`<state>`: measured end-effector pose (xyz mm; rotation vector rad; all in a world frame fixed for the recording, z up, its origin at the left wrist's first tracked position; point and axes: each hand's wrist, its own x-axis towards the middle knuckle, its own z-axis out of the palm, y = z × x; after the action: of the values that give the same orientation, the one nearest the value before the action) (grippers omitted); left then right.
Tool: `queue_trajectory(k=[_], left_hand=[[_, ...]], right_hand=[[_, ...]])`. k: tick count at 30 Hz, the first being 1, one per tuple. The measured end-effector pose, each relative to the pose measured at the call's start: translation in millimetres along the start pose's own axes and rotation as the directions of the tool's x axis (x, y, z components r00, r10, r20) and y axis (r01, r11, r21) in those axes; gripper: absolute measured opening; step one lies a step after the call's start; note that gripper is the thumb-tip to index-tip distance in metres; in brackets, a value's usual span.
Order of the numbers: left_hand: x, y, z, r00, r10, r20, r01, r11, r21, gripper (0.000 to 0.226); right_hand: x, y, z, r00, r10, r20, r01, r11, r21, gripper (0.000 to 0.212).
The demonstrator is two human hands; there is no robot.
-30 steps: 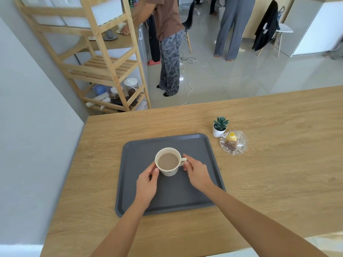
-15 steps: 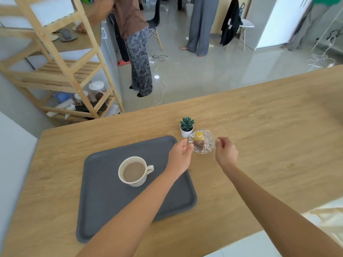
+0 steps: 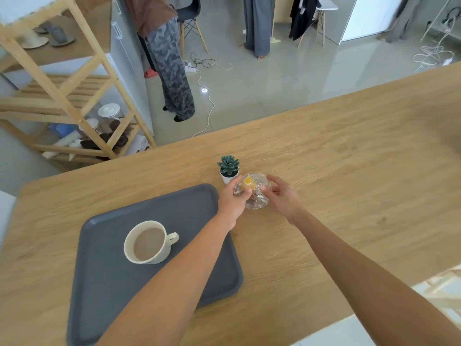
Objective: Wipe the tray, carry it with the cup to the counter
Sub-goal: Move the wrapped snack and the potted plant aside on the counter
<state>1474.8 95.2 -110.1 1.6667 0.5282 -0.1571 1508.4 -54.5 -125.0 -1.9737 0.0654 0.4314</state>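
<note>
A dark grey tray (image 3: 104,283) lies on the wooden table (image 3: 349,171) at the lower left. On it stands a white cup (image 3: 147,242) of milky brown drink, handle to the right, untouched. Just beyond the tray's far right corner sits a clear glass dish (image 3: 255,193) with a yellow and brown piece of food inside. My left hand (image 3: 233,199) grips the dish's left side and my right hand (image 3: 283,196) grips its right side. My left forearm crosses above the tray's right half.
A small potted succulent (image 3: 228,169) stands right behind the dish. A wooden shelf rack (image 3: 74,96) with jars and plates is at the far left. Two people stand on the tiled floor beyond the table, near chairs and loose cables.
Both hands left the cup, moved right to the glass dish and closed on its two sides. The view swung right, so the tray sits further left.
</note>
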Motion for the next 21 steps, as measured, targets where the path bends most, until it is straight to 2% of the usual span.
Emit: queue_trajectory(k=[8,12,16,21], left_hand=[[2.4,-4.2,0.7,0.998,-0.053,0.015,0.055,0.993,-0.104,0.052],[-2.6,0.1,2.6,0.989,-0.127,0.081,0.141,0.970,-0.201,0.053],[-14.3,4.9,2.5,0.984,-0.137,0.111,0.160,0.957,-0.242,0.057],[-42.0,34.3,-21.2,0.986,-0.109,0.123,0.139,0.953,-0.269,0.059]], right_hand=[[-2.9,2.1,-6.7,0.999,0.014,0.038,-0.018,0.996,0.091,0.061],[-8.7,0.2,-9.9,0.998,0.042,0.043,-0.049,0.986,0.161,0.061],[-18.4,3.3,-19.4,0.997,0.050,0.065,-0.062,0.980,0.188,0.080],[-40.5,-35.3,-26.7,0.998,-0.015,0.053,0.009,0.992,0.123,0.062]])
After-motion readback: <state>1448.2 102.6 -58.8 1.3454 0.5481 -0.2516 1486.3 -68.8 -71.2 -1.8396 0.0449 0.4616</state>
